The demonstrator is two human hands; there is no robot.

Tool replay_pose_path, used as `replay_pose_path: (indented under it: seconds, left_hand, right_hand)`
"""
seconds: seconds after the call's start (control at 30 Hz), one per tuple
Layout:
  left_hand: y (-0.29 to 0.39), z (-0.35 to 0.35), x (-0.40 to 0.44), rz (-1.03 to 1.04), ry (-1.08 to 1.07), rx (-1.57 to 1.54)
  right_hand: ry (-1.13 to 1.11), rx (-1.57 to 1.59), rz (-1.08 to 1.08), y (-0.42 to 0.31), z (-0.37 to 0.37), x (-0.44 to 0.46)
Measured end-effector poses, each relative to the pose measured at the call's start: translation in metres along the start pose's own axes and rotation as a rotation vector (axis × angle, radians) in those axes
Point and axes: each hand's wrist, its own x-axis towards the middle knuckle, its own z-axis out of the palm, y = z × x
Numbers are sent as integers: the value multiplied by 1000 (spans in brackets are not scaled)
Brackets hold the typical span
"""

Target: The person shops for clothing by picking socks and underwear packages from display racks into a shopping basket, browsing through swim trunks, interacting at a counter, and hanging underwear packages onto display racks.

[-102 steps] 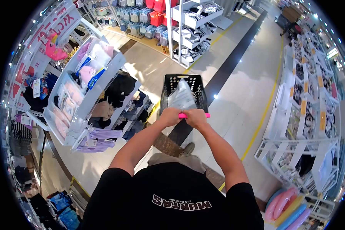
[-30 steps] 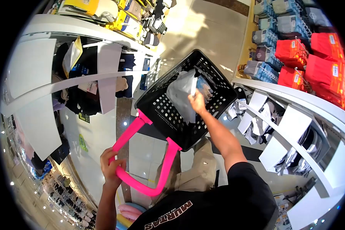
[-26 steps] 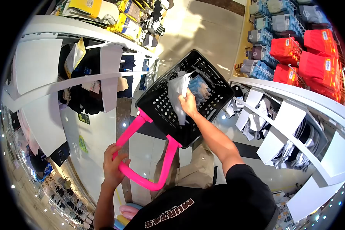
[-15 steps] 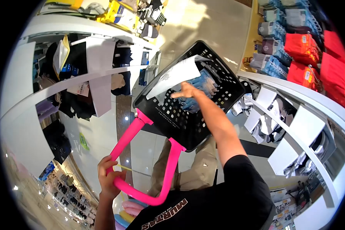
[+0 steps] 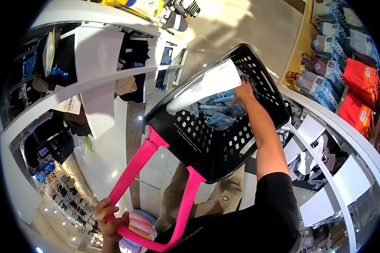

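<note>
Black plastic walls, punched with rows of holes, form the deep rectangular shopping basket (image 5: 173, 130), which tilts in front of the person's khaki trousers (image 5: 217, 196). Its bright pink U-shaped handle (image 5: 133, 168) points back toward the body, and the left hand (image 5: 109, 220) has its fingers curled around the handle's left bend. Inside the basket, a white flat package with small dark print (image 5: 211, 84) lies slantwise along the left side, beside crumpled blue packages (image 5: 219, 118). The right hand (image 5: 243, 90) is down in the basket's far part, next to both; its fingertips are partly hidden, so whether it grips anything cannot be told. Bright red packages (image 5: 361, 80) hang on the rack at right.
</note>
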Motion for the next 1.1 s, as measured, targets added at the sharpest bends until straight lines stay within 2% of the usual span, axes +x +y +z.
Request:
replay_pose_path:
  seconds: [0.1,0.13,0.23,0.3,0.43,0.7,0.87,1.0,1.1]
  left_hand:
    - [1,-1,-1,-10,1,2]
    - [3,0,1,-10,18,1]
    - [9,2,9,-8,59,2]
    - [10,2,13,2,66,2]
    - [12,2,17,26,82,-11]
    - [25,-1,48,66,143,-5]
    - [40,-16,71,118,166,33]
    - [47,-33,87,242,44,22]
    - [58,-62,102,455,-110,251]
  right_hand:
    - [-66,3,-41,-6,11,6]
    - [176,-3,-34,-14,25,-2]
    - [-51,117,9,-38,20,-26]
    - [63,258,82,-51,65,-16]
    - [174,393,148,-50,83,-35]
    - [385,780,364,10,13,-175]
    - [551,908,403,31,-33,-260]
    - [640,979,433,37,-83,-327]
    - [663,1007,453,39,-105,-364]
